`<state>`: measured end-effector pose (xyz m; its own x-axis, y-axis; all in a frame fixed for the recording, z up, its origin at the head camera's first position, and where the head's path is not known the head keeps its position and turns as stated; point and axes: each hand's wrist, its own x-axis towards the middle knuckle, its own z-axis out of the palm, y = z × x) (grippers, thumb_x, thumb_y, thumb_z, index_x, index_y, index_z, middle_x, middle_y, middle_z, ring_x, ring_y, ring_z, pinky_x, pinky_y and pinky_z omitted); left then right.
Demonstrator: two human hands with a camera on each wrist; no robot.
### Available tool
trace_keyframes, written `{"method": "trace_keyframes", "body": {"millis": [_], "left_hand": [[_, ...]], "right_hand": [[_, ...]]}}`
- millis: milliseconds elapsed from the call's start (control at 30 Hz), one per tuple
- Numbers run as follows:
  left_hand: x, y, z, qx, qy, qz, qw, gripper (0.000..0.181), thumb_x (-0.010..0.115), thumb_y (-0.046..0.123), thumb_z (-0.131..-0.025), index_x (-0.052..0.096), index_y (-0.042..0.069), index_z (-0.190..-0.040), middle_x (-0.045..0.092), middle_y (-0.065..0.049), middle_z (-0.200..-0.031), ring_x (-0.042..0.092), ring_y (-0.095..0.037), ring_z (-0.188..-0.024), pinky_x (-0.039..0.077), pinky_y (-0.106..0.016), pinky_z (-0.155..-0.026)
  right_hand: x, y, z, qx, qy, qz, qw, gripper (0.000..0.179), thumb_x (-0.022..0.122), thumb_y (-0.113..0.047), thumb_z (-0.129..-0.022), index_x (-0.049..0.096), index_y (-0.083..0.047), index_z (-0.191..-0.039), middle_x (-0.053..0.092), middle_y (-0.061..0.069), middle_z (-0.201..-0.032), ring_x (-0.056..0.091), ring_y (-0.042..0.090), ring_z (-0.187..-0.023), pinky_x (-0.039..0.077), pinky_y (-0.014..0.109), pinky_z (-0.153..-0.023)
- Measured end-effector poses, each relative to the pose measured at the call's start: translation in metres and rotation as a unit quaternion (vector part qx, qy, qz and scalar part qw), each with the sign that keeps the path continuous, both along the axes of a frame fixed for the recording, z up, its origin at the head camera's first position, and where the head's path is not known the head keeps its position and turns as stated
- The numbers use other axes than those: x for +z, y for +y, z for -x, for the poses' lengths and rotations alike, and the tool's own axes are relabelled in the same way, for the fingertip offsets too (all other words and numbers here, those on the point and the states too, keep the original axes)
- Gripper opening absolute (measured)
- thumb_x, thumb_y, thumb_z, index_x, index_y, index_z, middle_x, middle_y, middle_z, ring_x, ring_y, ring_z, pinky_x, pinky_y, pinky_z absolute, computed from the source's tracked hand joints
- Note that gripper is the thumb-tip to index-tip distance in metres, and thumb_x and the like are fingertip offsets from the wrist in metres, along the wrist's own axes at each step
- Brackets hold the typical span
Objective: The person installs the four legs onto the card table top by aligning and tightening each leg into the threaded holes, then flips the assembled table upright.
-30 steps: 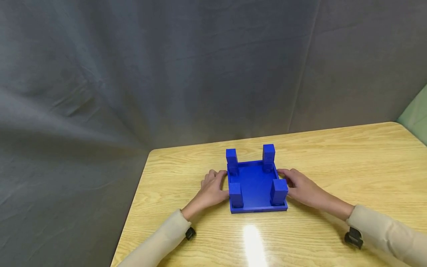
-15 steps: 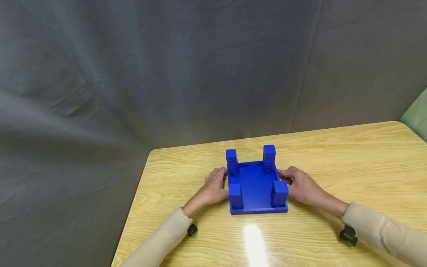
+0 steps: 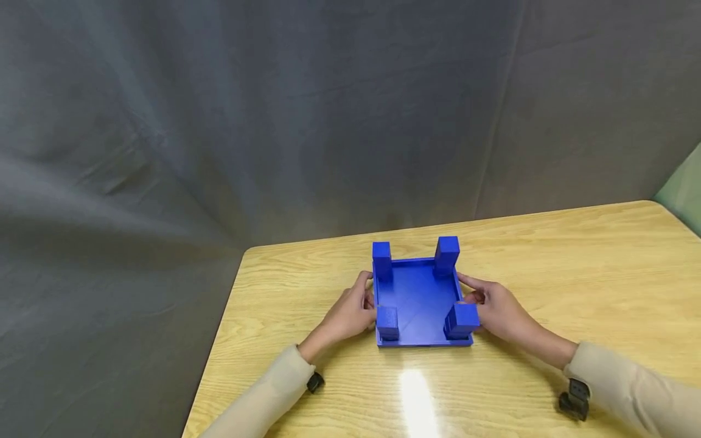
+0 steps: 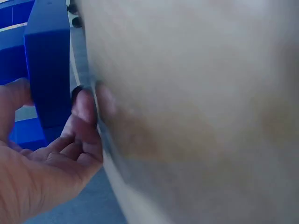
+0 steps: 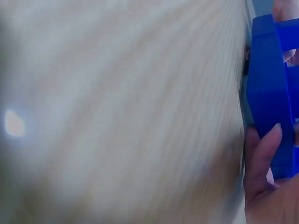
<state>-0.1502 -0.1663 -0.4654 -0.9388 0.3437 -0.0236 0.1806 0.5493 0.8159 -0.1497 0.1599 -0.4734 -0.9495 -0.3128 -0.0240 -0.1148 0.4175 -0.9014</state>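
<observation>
A blue square tray-like piece (image 3: pixel 418 298) with a rim and an upright square post at each corner lies between my hands; it looks like an upturned toy table. My left hand (image 3: pixel 347 313) grips its left side. In the left wrist view the thumb (image 4: pixel 16 95) presses one face and curled fingers (image 4: pixel 84 109) reach round the lower edge. On the opposite side my right hand (image 3: pixel 501 313) holds the rim near the front right post (image 3: pixel 462 321). The right wrist view has fingers (image 5: pixel 266 149) against the blue outer wall (image 5: pixel 268 84). The piece appears slightly raised off the table.
A light wood-grain table (image 3: pixel 575 274) extends far to the right. Dark grey cloth (image 3: pixel 356 121) hangs behind and to the left of it. A bright light reflection (image 3: pixel 418 401) lies on the tabletop in front of the blue piece.
The blue piece has shifted slightly up and away in the head view, its posts now leaning a little differently. Fingers of both hands have curled further under its sides.
</observation>
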Motion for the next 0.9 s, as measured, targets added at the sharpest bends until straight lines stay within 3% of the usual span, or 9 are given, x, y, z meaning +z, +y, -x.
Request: {"method": "trace_keyframes", "body": {"millis": [167, 267, 367, 433, 500, 600, 700, 833, 900], "left_hand": [[-0.003, 0.0, -0.01, 0.015, -0.018, -0.062, 0.9978, 0.091, 0.074, 0.007, -0.103, 0.022, 0.016, -0.176, 0.065, -0.001, -0.09, 0.061, -0.011, -0.074, 0.052, -0.026, -0.061], [-0.001, -0.002, -0.015, 0.021, -0.011, -0.108, 0.9939, 0.092, 0.074, 0.01, -0.105, 0.018, 0.022, -0.177, 0.062, -0.004, -0.095, 0.059, -0.014, -0.08, 0.05, -0.025, -0.061], [0.002, -0.004, -0.017, 0.022, 0.008, -0.143, 0.9894, 0.091, 0.074, 0.011, -0.106, 0.018, 0.025, -0.177, 0.06, -0.008, -0.102, 0.056, -0.015, -0.079, 0.049, -0.024, -0.06], [0.004, -0.004, -0.016, 0.02, 0.016, -0.161, 0.9866, 0.09, 0.074, 0.009, -0.106, 0.02, 0.022, -0.177, 0.062, -0.009, -0.11, 0.054, -0.013, -0.075, 0.047, -0.023, -0.06], [0.006, -0.005, -0.015, 0.015, 0.016, -0.183, 0.9829, 0.083, 0.072, 0.002, -0.105, 0.029, 0.013, -0.174, 0.067, -0.012, -0.118, 0.057, -0.011, -0.076, 0.049, -0.023, -0.062], [0.01, -0.005, -0.011, 0.016, 0.025, -0.201, 0.9792, 0.063, 0.066, -0.009, -0.099, 0.053, 0.001, -0.159, 0.072, -0.011, -0.118, 0.059, -0.011, -0.085, 0.048, -0.023, -0.072], [0.014, -0.007, -0.009, 0.03, 0.05, -0.2, 0.9781, 0.041, 0.064, -0.012, -0.091, 0.074, -0.001, -0.129, 0.072, -0.005, -0.103, 0.06, -0.015, -0.094, 0.044, -0.025, -0.078], [0.022, -0.008, -0.008, 0.032, 0.09, -0.199, 0.9753, 0.023, 0.069, -0.012, -0.087, 0.075, 0.002, -0.104, 0.064, 0.0, -0.085, 0.058, -0.021, -0.085, 0.042, -0.027, -0.074], [0.025, -0.007, -0.007, 0.023, 0.109, -0.208, 0.9718, 0.022, 0.069, -0.015, -0.085, 0.074, 0.002, -0.099, 0.062, -0.002, -0.082, 0.057, -0.021, -0.08, 0.043, -0.027, -0.072]], "right_hand": [[-0.002, 0.0, -0.007, 0.009, 0.006, 0.063, 0.998, 0.074, 0.075, 0.001, -0.102, 0.037, 0.011, -0.164, 0.072, 0.01, -0.1, 0.07, 0.009, -0.091, 0.053, 0.022, -0.071], [0.001, -0.001, -0.009, 0.006, -0.001, 0.095, 0.9954, 0.073, 0.074, 0.0, -0.103, 0.036, 0.012, -0.164, 0.069, 0.013, -0.104, 0.068, 0.008, -0.087, 0.054, 0.02, -0.074], [0.008, -0.002, -0.009, -0.007, -0.008, 0.094, 0.9955, 0.062, 0.077, -0.006, -0.103, 0.05, 0.013, -0.156, 0.068, 0.01, -0.104, 0.062, 0.008, -0.077, 0.051, 0.022, -0.066], [0.014, -0.001, -0.009, -0.016, -0.01, 0.086, 0.9962, 0.046, 0.08, -0.011, -0.102, 0.065, 0.01, -0.141, 0.067, 0.006, -0.096, 0.057, 0.008, -0.072, 0.046, 0.023, -0.061], [0.019, 0.002, -0.007, -0.012, -0.001, 0.087, 0.9961, 0.036, 0.08, -0.009, -0.101, 0.07, 0.009, -0.131, 0.07, 0.001, -0.093, 0.06, 0.009, -0.075, 0.048, 0.023, -0.063], [0.026, 0.006, -0.002, 0.0, 0.016, 0.107, 0.9941, 0.032, 0.078, -0.002, -0.101, 0.071, 0.01, -0.129, 0.075, -0.004, -0.098, 0.066, 0.007, -0.085, 0.054, 0.021, -0.073], [0.031, 0.009, 0.001, 0.01, 0.037, 0.124, 0.9915, 0.036, 0.075, 0.004, -0.101, 0.069, 0.011, -0.135, 0.077, -0.008, -0.111, 0.07, 0.006, -0.097, 0.057, 0.022, -0.082], [0.033, 0.012, 0.002, 0.007, 0.096, 0.12, 0.9881, 0.03, 0.074, 0.01, -0.097, 0.074, 0.009, -0.127, 0.077, -0.01, -0.114, 0.069, 0.004, -0.102, 0.055, 0.018, -0.086], [0.033, 0.013, 0.001, 0.001, 0.136, 0.118, 0.9836, 0.029, 0.074, 0.013, -0.095, 0.076, 0.01, -0.124, 0.076, -0.01, -0.116, 0.068, 0.004, -0.104, 0.054, 0.017, -0.088]]}}
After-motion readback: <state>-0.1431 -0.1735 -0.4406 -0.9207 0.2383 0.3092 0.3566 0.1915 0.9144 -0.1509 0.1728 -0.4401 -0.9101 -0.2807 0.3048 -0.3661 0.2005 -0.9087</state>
